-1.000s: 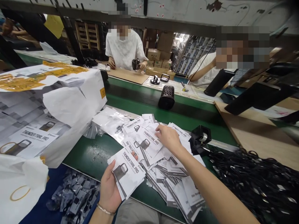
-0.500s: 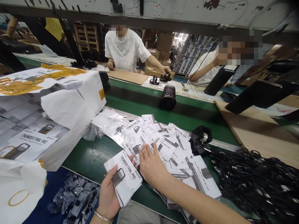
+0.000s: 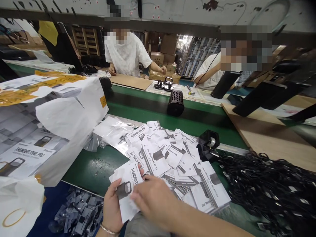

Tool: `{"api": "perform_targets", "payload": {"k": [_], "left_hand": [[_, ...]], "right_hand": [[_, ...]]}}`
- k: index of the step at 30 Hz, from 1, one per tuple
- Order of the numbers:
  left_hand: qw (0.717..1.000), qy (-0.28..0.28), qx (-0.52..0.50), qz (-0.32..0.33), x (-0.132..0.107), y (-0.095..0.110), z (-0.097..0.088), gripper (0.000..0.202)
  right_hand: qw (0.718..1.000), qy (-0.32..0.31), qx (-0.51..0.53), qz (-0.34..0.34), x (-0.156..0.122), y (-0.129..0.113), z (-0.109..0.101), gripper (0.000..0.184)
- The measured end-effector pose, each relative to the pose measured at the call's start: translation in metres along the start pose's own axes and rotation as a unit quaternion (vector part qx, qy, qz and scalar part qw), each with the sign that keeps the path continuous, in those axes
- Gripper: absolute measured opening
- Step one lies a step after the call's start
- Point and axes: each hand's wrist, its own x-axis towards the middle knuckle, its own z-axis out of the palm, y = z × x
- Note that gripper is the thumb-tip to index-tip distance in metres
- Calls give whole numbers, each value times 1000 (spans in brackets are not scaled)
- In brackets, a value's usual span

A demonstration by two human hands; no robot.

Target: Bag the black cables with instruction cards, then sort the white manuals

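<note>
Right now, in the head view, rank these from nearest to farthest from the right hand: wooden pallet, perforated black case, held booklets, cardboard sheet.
1. Held booklets: in the left hand, just left of the right hand.
2. Perforated black case: ahead, on the green surface.
3. Cardboard sheet: beyond the green surface.
4. Wooden pallet: background, left.

From here I see black cables [image 3: 269, 191] heaped toward the right end of the green tabletop [image 3: 91, 166]. A black perforated casing [image 3: 176, 102] rests near the green belt's [image 3: 145, 103] far edge; beyond, I make out a cardboard sheet [image 3: 130, 81] and a white-shirted co-worker [image 3: 125, 54]
</note>
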Motion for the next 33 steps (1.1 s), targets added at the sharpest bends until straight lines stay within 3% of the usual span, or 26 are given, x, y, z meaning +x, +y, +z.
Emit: {"api": "perform_targets", "payload": {"k": [3, 5, 11, 13, 16, 18, 21, 23, 24, 26, 29, 33], "left_hand": [[1000, -4, 6, -16, 0, 2, -3, 51], [999, -23, 7, -23, -2, 2, -2, 55], [998, 13, 41, -43, -7, 2, 6, 51], [998, -11, 48, -37, -7, 2, 3, 47], [998, -44, 39, 3, -7, 3, -6, 45], [998, -50, 30, 20, -7, 3, -9, 45], [998, -31, 34, 42, -5, 0, -6, 44], [997, -17, 45, 67, -3, -4, 0, 49], [996, -16, 47, 73, -1, -7, 4, 51], [997, -18, 39, 68, 0, -12, 12, 48], [999, -21, 28, 32, 0, -16, 20, 40], [997, -67, 28, 1, 0, -17, 20, 48]], "right_hand": [[977, 35, -80, 197, 9, 26, -16, 31], [957, 28, -151, 245, 18, 49, -24, 42], [973, -127, -174, 83, 71, 91, -40, 58], [969, -158, -170, 89, 90, 97, -46, 57], [963, -190, -148, 118, 101, 103, -61, 39], [966, -186, -125, 131, 95, 103, -76, 32], [978, -130, -78, 145, 77, 91, -96, 47], [975, -126, 2, 186, 69, 74, -98, 44], [964, -150, 65, 209, 68, 66, -95, 35], [917, -235, 223, 234, 72, 52, -81, 17], [828, -310, 421, 202, 84, 46, -52, 21], [761, -337, 513, 211, 90, 48, -24, 19]]}}
